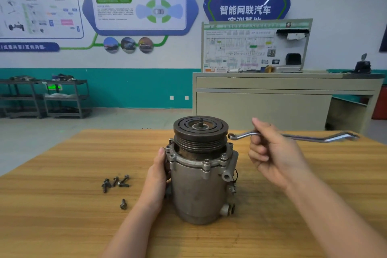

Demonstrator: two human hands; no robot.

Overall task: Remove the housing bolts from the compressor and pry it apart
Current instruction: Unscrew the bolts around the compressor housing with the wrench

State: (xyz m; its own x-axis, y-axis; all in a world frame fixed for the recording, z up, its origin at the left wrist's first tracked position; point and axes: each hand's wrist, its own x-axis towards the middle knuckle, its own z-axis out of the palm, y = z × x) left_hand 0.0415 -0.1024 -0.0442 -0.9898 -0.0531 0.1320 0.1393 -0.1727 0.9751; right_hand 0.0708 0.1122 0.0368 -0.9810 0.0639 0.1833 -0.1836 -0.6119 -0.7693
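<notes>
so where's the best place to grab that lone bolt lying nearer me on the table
Probably by the shank. The lone bolt lies flat on the wooden table, apart from the other bolts, so a pinch from above across its thin shank, just behind the wider head, looks easiest. The left hand is nearest but holds the compressor.

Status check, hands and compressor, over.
Left hand grips compressor, upright on table. Right hand holds ring spanner aloft. Bolts lie loose leftward.

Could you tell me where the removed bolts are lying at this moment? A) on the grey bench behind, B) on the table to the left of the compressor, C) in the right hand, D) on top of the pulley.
B: the loose bolts lie on the wooden table, left of the compressor.
</notes>
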